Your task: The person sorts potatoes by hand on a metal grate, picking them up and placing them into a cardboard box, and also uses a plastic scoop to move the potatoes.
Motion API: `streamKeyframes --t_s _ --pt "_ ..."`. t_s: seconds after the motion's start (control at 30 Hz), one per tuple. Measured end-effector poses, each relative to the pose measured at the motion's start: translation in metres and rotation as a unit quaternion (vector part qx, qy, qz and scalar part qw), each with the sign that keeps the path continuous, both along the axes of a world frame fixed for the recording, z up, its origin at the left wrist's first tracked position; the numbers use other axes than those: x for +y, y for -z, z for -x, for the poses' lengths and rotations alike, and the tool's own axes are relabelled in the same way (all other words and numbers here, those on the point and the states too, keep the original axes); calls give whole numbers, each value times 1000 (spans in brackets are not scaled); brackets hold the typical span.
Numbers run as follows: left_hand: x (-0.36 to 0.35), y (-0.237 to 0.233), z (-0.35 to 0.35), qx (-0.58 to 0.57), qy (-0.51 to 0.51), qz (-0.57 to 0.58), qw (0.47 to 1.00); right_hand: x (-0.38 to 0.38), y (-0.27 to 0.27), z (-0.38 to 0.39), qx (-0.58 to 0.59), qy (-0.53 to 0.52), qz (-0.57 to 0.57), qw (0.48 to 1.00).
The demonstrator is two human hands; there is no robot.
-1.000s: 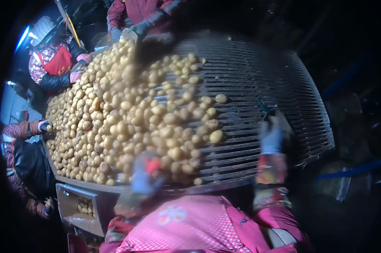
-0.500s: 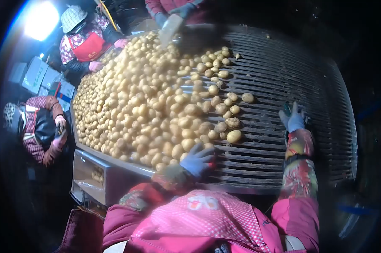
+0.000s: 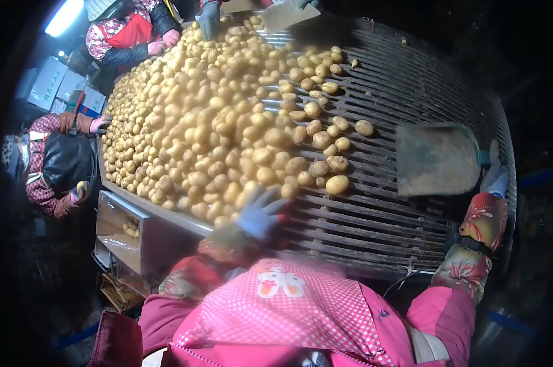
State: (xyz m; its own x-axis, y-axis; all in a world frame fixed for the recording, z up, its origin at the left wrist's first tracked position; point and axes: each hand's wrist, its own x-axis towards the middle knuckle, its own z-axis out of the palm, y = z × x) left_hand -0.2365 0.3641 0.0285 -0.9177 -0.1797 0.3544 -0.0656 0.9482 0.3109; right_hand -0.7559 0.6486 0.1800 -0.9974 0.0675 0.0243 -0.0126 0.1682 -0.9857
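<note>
My left hand (image 3: 259,214), in a pale glove, lies at the near edge of the potato pile (image 3: 184,140), fingers spread and slightly blurred. It appears to touch potatoes there, but grips none. Out at the right, my gloved right hand (image 3: 495,174) is closed round the handle of a scoop (image 3: 438,160) with a broad, dirty grey-green blade. The blade is above the slats, to the right of the loose potatoes. One larger potato (image 3: 337,184) rests on the slats between my two hands, beside several others.
A slatted metal sorting table (image 3: 374,229) carries the potatoes. An open cardboard box (image 3: 120,235) with some potatoes stands at the near left. One co-worker (image 3: 47,156) is at the left, another (image 3: 123,37) at upper left. A third person's gloved hand (image 3: 209,19) and pale scoop (image 3: 288,15) show at the far edge.
My right hand has moved right and the scoop's blade has come into view. My left hand has shifted slightly left. The co-worker at left has reached toward the pile; the far scoop has moved right.
</note>
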Motion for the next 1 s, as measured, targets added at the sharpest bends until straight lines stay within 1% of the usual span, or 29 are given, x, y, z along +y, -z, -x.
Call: streamKeyframes --t_s 0.03,0.07,0.1,0.17,0.23,0.27,0.3,0.33,0.37,0.43,0.47,0.5,0.57,0.63,0.67,0.7,0.73,0.77,0.8,0.83,0.87,0.9,0.97,1.0 --pt "0 2 -2 -6 -1 -2 1000 22 13 13 -42 66 6 997" --pt "1 -1 -2 -11 2 -14 1000 45 25 17 -104 46 -7 994" --pt "3 -7 0 -16 4 -25 1000 54 39 14 -80 118 -11 990" --pt "6 -19 3 -41 22 -49 998 69 55 2 -107 86 -23 990" --pt "8 -27 0 -85 50 -72 992 42 64 -33 -78 56 5 995" --pt "8 -24 -1 -90 59 -69 992 26 67 -54 -73 13 6 997" --pt "6 -18 -3 -93 65 -64 991 -14 60 -93 -48 23 18 998" --pt "4 -14 -7 -93 55 -51 993 -51 59 -124 -106 78 57 990" --pt "3 -9 -11 -93 45 -38 994 -78 70 -148 -57 22 92 994" --pt "1 -3 -18 -82 -6 5 997 -127 74 -200 -41 -19 85 995" --pt "-1 3 -22 -82 -44 10 996 -147 76 -221 -91 -30 78 992" --pt "-1 -1 -27 -88 -64 -7 994 -162 72 -241 -77 -101 61 990" --pt "-3 -14 -32 -97 -100 -39 989 -181 74 -262 -122 -123 78 982" --pt "-6 -7 -42 -81 -124 -43 988 -168 108 -241 -207 -173 85 959" --pt "-6 -8 -46 -74 -135 -55 986 -158 118 -230 -221 -201 80 951" --pt "-7 -9 -50 -68 -149 -67 984 -150 113 -224 -227 -237 59 943" --pt "-7 -10 -51 -65 -159 -76 982 -146 106 -220 -192 -252 76 946" --pt "-7 -10 -60 -65 -181 -89 977 -148 75 -214 -138 -224 12 965" --pt "-8 -12 -61 -63 -184 -98 976 -145 64 -201 -106 -308 -82 942" --pt "-9 -14 -63 -63 -188 -104 975 -139 65 -182 -155 -374 -159 900" --pt "-11 -16 -65 -61 -190 -110 974 -145 54 -184 -118 -447 -269 845" --pt "-12 -16 -66 -59 -192 -116 973 -151 39 -185 -76 -508 -374 772" --pt "-13 -12 -68 -42 -204 -113 971 -164 19 -177 -188 -574 -397 691" --pt "-13 -10 -69 -35 -209 -120 970 -171 18 -174 -208 -604 -415 647"
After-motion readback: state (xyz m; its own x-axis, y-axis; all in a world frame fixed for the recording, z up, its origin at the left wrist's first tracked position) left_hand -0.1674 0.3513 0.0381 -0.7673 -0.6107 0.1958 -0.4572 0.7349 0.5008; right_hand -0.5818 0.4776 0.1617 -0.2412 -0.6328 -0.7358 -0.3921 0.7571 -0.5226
